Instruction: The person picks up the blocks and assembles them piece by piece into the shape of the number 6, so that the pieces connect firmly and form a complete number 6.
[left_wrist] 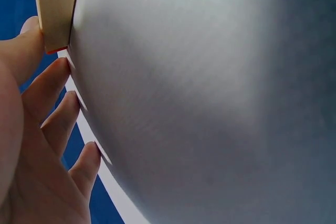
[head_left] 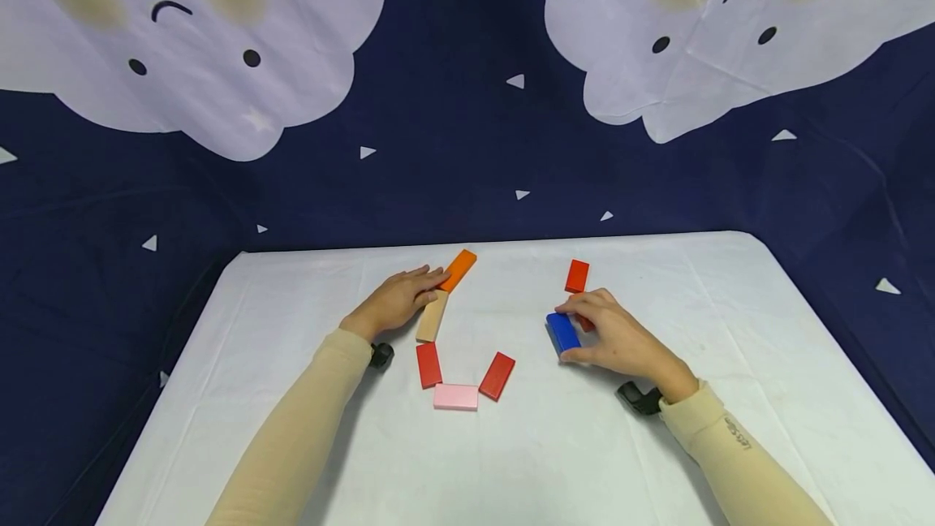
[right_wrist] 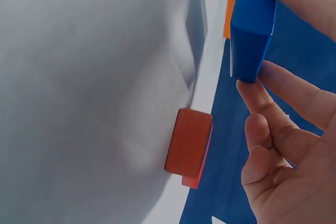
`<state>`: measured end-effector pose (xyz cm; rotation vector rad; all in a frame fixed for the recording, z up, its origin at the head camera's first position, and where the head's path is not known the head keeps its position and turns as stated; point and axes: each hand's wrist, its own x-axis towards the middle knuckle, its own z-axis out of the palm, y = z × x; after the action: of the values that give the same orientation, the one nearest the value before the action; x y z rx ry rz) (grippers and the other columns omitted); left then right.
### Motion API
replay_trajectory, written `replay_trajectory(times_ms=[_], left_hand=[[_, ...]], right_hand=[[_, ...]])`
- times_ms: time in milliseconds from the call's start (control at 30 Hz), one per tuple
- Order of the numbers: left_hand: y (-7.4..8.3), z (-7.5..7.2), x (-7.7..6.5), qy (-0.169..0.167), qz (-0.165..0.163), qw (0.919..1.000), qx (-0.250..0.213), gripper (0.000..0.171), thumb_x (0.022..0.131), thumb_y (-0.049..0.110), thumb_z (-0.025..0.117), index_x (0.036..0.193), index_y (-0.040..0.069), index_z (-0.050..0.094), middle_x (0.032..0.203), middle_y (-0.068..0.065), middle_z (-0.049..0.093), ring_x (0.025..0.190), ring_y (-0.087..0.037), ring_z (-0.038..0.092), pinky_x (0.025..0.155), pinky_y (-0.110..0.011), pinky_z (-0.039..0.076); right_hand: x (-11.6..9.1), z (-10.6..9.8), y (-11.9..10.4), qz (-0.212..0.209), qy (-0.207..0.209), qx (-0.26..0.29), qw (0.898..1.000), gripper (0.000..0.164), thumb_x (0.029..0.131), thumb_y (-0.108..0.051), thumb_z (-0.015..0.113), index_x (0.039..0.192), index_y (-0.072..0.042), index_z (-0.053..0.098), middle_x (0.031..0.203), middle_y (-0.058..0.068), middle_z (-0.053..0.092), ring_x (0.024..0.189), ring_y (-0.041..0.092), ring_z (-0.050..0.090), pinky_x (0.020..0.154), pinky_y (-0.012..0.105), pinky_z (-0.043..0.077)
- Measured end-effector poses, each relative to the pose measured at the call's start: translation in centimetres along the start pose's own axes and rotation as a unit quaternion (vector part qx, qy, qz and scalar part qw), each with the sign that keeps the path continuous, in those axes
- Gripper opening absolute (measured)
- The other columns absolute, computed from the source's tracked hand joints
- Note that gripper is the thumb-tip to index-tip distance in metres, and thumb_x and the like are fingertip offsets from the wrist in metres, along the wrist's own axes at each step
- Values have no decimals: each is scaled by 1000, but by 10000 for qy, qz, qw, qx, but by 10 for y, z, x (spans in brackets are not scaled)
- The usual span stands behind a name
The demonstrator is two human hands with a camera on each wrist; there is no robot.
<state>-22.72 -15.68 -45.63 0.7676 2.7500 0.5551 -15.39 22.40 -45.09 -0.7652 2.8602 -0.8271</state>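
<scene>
My right hand (head_left: 615,335) pinches a blue block (head_left: 563,333) by its ends, thumb at the near end and fingertips at the far end. In the right wrist view the blue block (right_wrist: 253,22) appears tilted, held above the white surface. Partly behind these fingers lies an orange-red block (right_wrist: 190,142), with a red block (head_left: 577,275) just beyond it. My left hand (head_left: 394,299) lies with extended fingers, its index fingertip at an orange block (head_left: 459,269) and its thumb beside a plain wooden block (head_left: 432,316). Those two blocks meet end to end.
Continuing from the wooden block, a red block (head_left: 428,365), a pink block (head_left: 456,398) and another red block (head_left: 497,376) form a curve. All lie flat on a white-covered table (head_left: 584,461). A dark blue cloth with clouds (head_left: 453,104) hangs behind the far edge.
</scene>
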Motion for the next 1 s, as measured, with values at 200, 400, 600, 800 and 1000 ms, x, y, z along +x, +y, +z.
replay_trajectory(times_ms=[200,400,600,800,1000], left_hand=[[0,-1,-1,-12,-33,10000,-16,50,108,31,47,155,16,41,159,-3,38,150,-27,28,123,-50,19],[1,-1,-2,-15,-66,10000,-36,50,108,31,47,155,16,41,159,-3,38,150,-27,28,123,-50,19],[0,0,-2,-56,-76,9999,-35,50,108,31,47,155,17,40,160,-3,37,150,-28,28,123,-50,19],[-1,0,-2,-9,-8,10000,-32,50,108,31,47,155,16,41,159,-4,37,150,-28,29,122,-51,20],[-1,0,-2,13,41,10000,-30,50,108,31,47,155,15,41,159,-3,38,149,-27,29,122,-51,20]], right_hand=[[4,2,-6,-2,-9,84,10000,68,75,-37,90,133,-13,63,138,11,56,122,26,46,99,49,50],[10,5,-10,-92,35,111,9999,67,75,-36,90,133,-13,63,134,8,57,122,24,46,99,48,50],[15,8,-13,-183,68,136,9997,67,75,-35,90,132,-13,64,133,7,58,121,25,47,99,50,50],[20,10,-16,-264,63,139,9995,65,76,-36,89,131,-12,65,132,7,60,120,26,49,99,51,49],[25,11,-20,-332,56,113,9994,66,76,-36,90,132,-11,65,130,6,60,120,25,50,99,49,50]])
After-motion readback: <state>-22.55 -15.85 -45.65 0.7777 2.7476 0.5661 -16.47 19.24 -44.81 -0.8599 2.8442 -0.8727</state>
